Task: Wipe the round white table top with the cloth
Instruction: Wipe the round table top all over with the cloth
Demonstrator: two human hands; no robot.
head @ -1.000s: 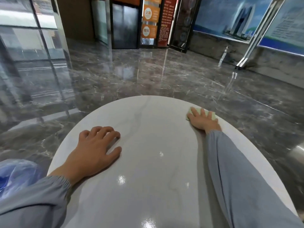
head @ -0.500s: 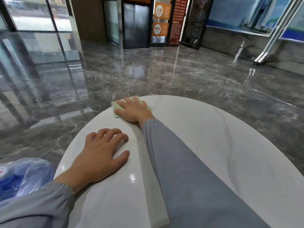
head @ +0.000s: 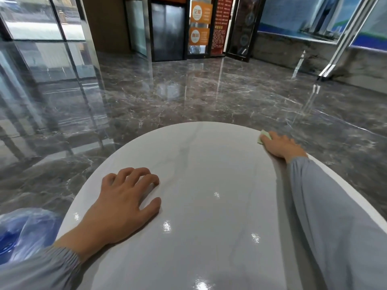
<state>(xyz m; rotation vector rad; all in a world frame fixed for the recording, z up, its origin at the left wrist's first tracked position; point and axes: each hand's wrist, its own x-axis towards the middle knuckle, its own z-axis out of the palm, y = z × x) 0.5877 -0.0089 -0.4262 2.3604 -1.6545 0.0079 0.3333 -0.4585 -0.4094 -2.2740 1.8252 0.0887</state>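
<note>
A dark grey marble floor (head: 188, 97) with pale veins lies beyond both hands and reflects the light. To the left of the left hand (head: 123, 204), low and near the wrist, sits a blue translucent thing (head: 23, 233) wrapped in thin plastic. Far beyond this hand stands a glass wall (head: 41, 59) with metal frames. Straight ahead is a dark door (head: 167, 30), with orange signs (head: 196, 19) and a red sign (head: 222, 24) beside it. Far beyond the right hand (head: 280, 146) hangs a blue poster (head: 303, 15) showing a tower, and a slanted metal frame (head: 343, 40) crosses it.

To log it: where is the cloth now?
Head view: the cloth lies under the right hand at the far right edge of the table top.
</note>
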